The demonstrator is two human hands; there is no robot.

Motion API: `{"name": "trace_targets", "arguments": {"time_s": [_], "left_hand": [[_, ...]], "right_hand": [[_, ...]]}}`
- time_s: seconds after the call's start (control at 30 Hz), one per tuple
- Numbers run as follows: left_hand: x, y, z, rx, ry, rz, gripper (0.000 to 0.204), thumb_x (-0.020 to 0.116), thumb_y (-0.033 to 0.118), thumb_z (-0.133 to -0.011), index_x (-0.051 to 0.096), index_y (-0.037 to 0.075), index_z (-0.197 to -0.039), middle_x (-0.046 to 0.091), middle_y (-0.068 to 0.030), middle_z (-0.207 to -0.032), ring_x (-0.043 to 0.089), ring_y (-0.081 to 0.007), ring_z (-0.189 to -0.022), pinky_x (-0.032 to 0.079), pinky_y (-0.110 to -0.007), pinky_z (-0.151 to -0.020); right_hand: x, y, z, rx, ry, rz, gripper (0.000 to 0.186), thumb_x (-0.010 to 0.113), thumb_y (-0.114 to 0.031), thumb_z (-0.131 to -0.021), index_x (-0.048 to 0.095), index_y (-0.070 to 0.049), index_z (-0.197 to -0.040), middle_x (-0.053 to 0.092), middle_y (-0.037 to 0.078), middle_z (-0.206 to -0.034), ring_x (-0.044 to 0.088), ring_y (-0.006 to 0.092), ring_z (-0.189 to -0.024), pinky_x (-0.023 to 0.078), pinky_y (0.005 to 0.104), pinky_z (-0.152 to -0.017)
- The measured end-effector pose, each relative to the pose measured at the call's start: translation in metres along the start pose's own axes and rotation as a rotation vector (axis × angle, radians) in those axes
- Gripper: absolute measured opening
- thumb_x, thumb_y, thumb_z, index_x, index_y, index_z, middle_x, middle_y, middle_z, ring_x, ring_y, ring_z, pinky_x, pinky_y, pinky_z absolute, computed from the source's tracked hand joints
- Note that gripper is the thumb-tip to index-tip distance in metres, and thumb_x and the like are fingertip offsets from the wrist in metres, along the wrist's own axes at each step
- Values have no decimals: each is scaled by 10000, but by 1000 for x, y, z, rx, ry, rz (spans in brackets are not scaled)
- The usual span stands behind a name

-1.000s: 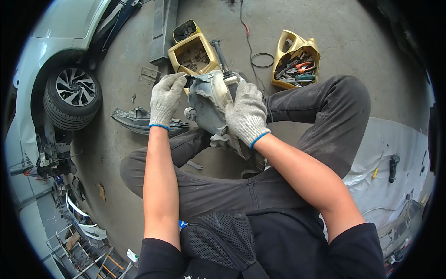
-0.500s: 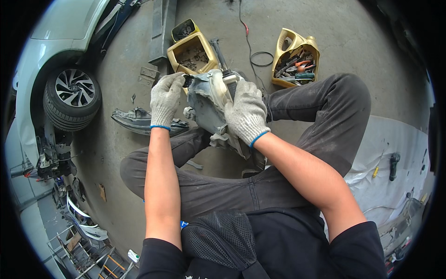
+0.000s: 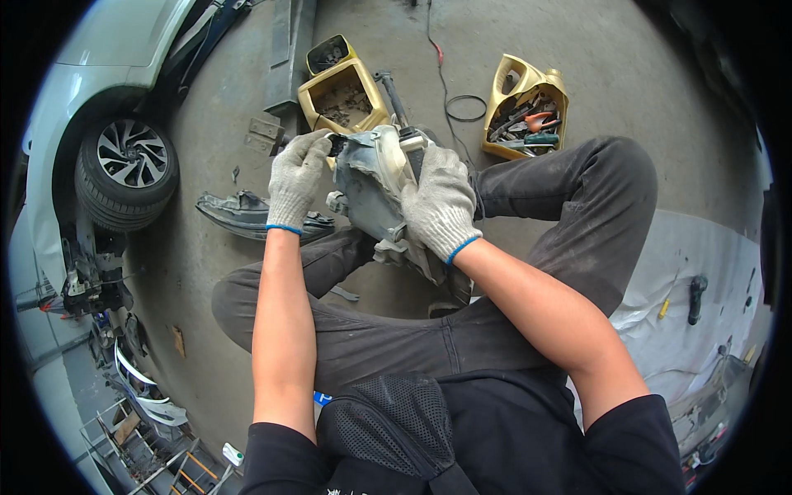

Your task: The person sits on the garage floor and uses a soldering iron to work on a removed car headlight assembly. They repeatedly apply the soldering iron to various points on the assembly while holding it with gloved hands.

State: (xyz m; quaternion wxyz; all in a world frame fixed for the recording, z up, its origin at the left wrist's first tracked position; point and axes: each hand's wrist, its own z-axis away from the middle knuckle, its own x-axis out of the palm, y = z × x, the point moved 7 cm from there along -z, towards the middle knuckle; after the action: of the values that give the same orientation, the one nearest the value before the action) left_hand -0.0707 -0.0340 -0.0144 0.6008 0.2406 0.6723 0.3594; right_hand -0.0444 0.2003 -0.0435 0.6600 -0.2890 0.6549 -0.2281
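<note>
A grey car headlight housing is resting on the lap of a seated person, tilted, above the crossed legs in dark trousers. The right hand, in a knitted work glove with a blue cuff, is lying across the housing's upper right side with its fingers curled and clamped on it. The left hand, gloved the same way, is gripping the housing's upper left edge, fingers closed together over it. Just beyond the hands, a cut-open yellow jug is sitting on the concrete floor holding small parts, and a second cut-open yellow jug holding tools is standing farther right. A detached headlight is lying on the floor left of the knees. A white car's wheel is showing at far left.
</note>
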Motion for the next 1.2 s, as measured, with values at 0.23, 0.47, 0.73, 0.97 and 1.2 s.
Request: {"name": "trace_targets", "arguments": {"time_s": [0.23,0.47,0.73,0.97,1.2], "left_hand": [[-12,-31,-9,-169,90,416,319,622,241,-1014,715,-21,-1170,751,-103,-999,696,-164,-925,537,-286,-845],[-18,-275,-16,-607,252,-35,463,610,282,-866,672,53,-1263,739,-159,-1076,686,-328,-1026,519,-398,-944],[48,-291,-46,-659,65,-305,706,568,264,-865,399,80,-1525,457,-267,-1509,527,-411,-1330,432,-463,-1118],[64,-329,-71,-673,-117,-520,398,536,170,-892,591,59,-1270,678,-272,-1173,665,-428,-1101,533,-521,-938],[8,-274,-64,-494,128,-588,253,533,294,-958,682,107,-1044,710,-237,-997,676,-446,-950,535,-548,-846]], "right_hand": [[1,-1,-4,41,-36,6,407,637,-261,-854,523,-3,-1147,570,266,-1118,565,458,-1064,470,536,-917],[0,-1,0,95,-52,-79,443,688,-247,-830,527,21,-1145,566,277,-1118,555,462,-1081,463,513,-932],[-7,-1,0,241,-114,-96,457,725,-279,-850,547,-37,-1195,600,210,-1091,638,399,-1006,514,437,-888],[-5,10,0,304,-98,-79,431,726,-212,-795,591,-65,-1178,683,188,-1093,696,343,-1001,527,433,-916],[-4,4,0,255,-106,-88,450,733,-209,-807,569,-55,-1197,672,197,-1098,690,356,-1009,527,439,-917]]}}
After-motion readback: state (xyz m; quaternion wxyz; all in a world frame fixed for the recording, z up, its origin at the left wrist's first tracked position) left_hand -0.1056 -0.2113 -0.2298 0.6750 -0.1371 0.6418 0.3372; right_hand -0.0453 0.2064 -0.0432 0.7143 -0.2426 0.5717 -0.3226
